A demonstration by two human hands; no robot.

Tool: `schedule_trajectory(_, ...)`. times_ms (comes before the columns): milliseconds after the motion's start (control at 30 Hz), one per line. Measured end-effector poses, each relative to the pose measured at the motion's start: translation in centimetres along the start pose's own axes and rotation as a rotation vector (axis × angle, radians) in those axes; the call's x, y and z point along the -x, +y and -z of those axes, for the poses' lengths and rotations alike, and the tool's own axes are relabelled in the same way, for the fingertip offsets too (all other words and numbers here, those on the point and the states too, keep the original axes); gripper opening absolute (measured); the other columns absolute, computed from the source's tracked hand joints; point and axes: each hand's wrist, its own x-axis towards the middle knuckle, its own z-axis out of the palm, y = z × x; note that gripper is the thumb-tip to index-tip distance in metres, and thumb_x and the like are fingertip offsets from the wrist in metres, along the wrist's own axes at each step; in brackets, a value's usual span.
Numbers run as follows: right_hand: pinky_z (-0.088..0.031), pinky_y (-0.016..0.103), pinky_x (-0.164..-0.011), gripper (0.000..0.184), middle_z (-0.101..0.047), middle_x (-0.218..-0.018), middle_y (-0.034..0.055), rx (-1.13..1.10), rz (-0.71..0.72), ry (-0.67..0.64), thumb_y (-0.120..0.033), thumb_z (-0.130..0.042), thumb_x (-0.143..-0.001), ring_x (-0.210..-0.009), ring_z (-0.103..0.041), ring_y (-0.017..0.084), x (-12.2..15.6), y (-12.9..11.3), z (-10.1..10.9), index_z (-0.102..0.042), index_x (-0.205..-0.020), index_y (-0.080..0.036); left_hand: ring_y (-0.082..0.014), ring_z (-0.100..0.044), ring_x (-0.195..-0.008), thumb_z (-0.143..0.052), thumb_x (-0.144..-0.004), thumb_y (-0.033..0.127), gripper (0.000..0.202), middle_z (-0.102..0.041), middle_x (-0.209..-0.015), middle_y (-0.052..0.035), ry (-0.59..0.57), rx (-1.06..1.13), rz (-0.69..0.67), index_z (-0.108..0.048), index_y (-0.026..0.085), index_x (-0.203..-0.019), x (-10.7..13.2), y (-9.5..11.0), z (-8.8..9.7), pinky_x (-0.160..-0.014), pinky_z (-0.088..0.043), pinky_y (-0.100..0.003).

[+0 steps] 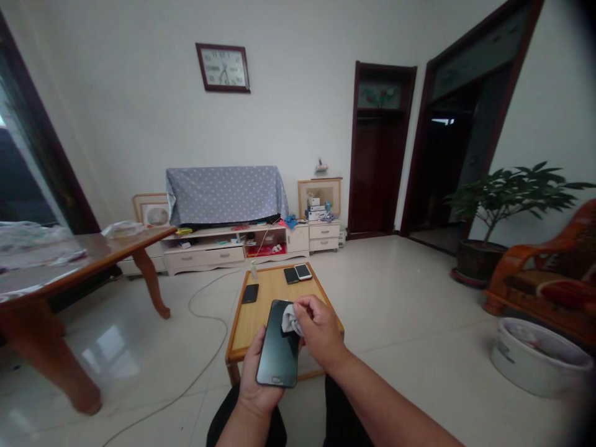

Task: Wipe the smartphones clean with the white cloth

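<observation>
A dark smartphone [277, 354] lies face up in my left hand [255, 380], which grips it from below and along its left edge. My right hand [321, 329] pinches a crumpled pale grey cloth [290, 319] against the upper right part of the screen. Below and beyond the phone stands a low wooden table [266, 273]. On it lie a black phone [250, 293] at the left, another dark phone [291, 276] and a white-framed phone [303, 272] side by side at the far end. A small clear bottle [254, 270] stands at the far left corner.
A larger wooden table [153, 237] stands at the left, and a cable [207, 366] runs across the floor. At the right are a white tub [531, 372], a potted plant [482, 248] and a wooden armchair [521, 267]. A low white cabinet [205, 257] lines the far wall.
</observation>
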Motion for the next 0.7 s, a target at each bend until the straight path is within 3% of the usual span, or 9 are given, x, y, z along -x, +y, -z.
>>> schedule_trajectory(133, -0.044, 0.030, -0.076, 0.014, -0.066, -0.093, 0.0036, 0.166, 0.191, -0.065, -0.024, -0.062, -0.090, -0.083, -0.059, 0.019, 1.9, -2.5, 0.5, -0.066, -0.103, -0.020, -0.0254, -0.069, -0.113, -0.050, -0.099, 0.030, 0.034, -0.075, -0.115, -0.0152, 0.009, 0.017, 0.035, -0.071, 0.008, -0.116, 2.3, -0.2, -2.1, -0.109, -0.046, -0.041)
schedule_trajectory(300, -0.040, 0.037, -0.084, 0.011, -0.062, -0.091, 0.0061, 0.321, 0.401, -0.105, -0.017, -0.057, -0.091, -0.091, -0.055, 0.024, 2.9, -4.2, 1.1, -0.066, -0.087, -0.021, -0.0225, -0.074, -0.099, -0.053, -0.097, 0.028, 0.029, -0.078, -0.106, -0.0134, 0.080, 0.008, 0.021, -0.072, 0.009, -0.109, 3.6, 0.0, -3.8, -0.105, -0.049, -0.040)
schedule_trajectory(433, -0.043, 0.036, -0.077, 0.017, -0.063, -0.093, 0.0082, 0.549, 0.582, -0.228, -0.015, -0.049, -0.096, -0.087, -0.055, 0.024, 6.3, -4.0, 0.8, -0.065, -0.095, -0.020, -0.0245, -0.075, -0.096, -0.053, -0.097, 0.035, 0.035, -0.078, -0.099, -0.0164, 0.076, -0.013, 0.082, -0.072, 0.007, -0.104, 3.7, 0.4, -3.7, -0.100, -0.052, -0.040)
schedule_trajectory(533, -0.044, 0.033, -0.068, 0.016, -0.063, -0.089, 0.0080, 0.602, 0.695, -0.349, -0.017, -0.048, -0.096, -0.079, -0.056, 0.023, 8.8, -3.5, 0.2, -0.064, -0.095, -0.020, -0.0266, -0.074, -0.098, -0.055, -0.096, 0.039, 0.038, -0.077, -0.102, -0.0185, 0.055, -0.006, 0.142, -0.071, 0.006, -0.107, 3.6, 0.6, -2.9, -0.096, -0.054, -0.041)
schedule_trajectory(600, -0.044, 0.032, -0.065, 0.016, -0.062, -0.088, 0.0067, 0.606, 0.681, -0.376, -0.018, -0.048, -0.097, -0.077, -0.056, 0.022, 8.8, -3.4, 0.0, -0.063, -0.093, -0.020, -0.0253, -0.075, -0.093, -0.057, -0.095, 0.037, 0.036, -0.078, -0.097, -0.0172, 0.057, 0.011, 0.151, -0.071, 0.006, -0.104, 3.7, 0.4, -2.4, -0.092, -0.056, -0.038)
schedule_trajectory(700, -0.047, 0.031, -0.074, 0.012, -0.062, -0.092, 0.0050, 0.554, 0.498, -0.281, -0.017, -0.051, -0.098, -0.083, -0.058, 0.020, 5.8, -3.8, 0.2, -0.062, -0.099, -0.021, -0.0197, -0.075, -0.082, -0.057, -0.094, 0.027, 0.024, -0.079, -0.088, -0.0107, 0.102, 0.042, 0.081, -0.073, 0.010, -0.099, 3.8, -0.2, -2.2, -0.088, -0.058, -0.033)
